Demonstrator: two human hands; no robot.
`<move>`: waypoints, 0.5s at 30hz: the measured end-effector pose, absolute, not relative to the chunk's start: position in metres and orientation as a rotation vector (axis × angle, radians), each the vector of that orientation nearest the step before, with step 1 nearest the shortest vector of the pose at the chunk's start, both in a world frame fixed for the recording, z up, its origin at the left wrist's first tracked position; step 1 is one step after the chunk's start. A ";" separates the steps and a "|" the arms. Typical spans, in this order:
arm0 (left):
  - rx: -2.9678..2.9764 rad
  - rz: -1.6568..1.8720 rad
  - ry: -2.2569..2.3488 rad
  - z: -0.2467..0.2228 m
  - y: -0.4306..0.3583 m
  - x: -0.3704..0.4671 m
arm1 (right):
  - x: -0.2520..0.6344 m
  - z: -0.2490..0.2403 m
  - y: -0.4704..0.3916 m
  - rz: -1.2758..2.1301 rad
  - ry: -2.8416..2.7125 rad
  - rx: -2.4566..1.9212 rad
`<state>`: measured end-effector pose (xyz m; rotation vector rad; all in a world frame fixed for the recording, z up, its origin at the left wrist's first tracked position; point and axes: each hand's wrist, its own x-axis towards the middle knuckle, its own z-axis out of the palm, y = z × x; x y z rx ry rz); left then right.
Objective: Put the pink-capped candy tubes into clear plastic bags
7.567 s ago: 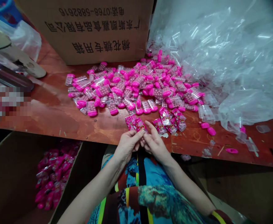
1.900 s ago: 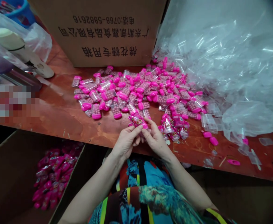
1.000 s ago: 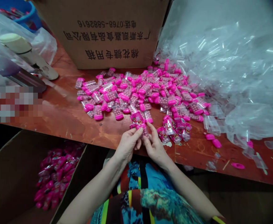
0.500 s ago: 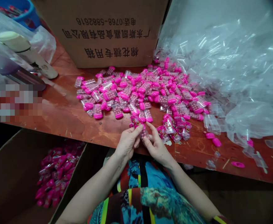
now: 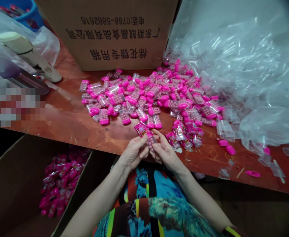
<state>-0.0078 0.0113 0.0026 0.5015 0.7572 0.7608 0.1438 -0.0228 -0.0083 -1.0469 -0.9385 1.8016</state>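
At the table's near edge my left hand (image 5: 135,150) and my right hand (image 5: 167,152) hold one small clear candy bottle (image 5: 150,143) of pink balls between them. A shiny pink printed sleeve (image 5: 141,129) sits around or against its far end; which of these I cannot tell. The left thumb presses on the sleeve, while the right fingers grip the bottle's near end. Just beyond my hands lies a wide pile of similar pink-capped candy bottles (image 5: 126,117). Several bottles in printed sleeves (image 5: 179,131) lie together to the right of my right hand.
A large cardboard box (image 5: 119,39) stands behind the pile. Clear empty plastic bottles and bags (image 5: 233,69) heap up at right, near loose pink caps (image 5: 230,150). Below the table at left, an open carton (image 5: 13,184) contains sleeved bottles. Drink bottles (image 5: 45,70) lie at left.
The candy bottle and its sleeve have turned in my hands, so more of the printed sleeve shows, tilted to the upper left. Both hands have shifted slightly toward me.
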 end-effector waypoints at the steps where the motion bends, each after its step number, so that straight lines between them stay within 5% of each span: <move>1: 0.526 0.756 0.803 0.002 0.011 -0.007 | 0.143 -0.009 -0.023 1.778 -0.944 -1.068; 6: 0.604 0.820 1.057 0.005 0.009 -0.002 | 0.141 -0.009 -0.022 1.615 -1.025 -1.121; 15: 0.654 0.709 0.831 0.002 -0.002 0.003 | 0.152 -0.013 -0.022 1.786 -0.872 -0.977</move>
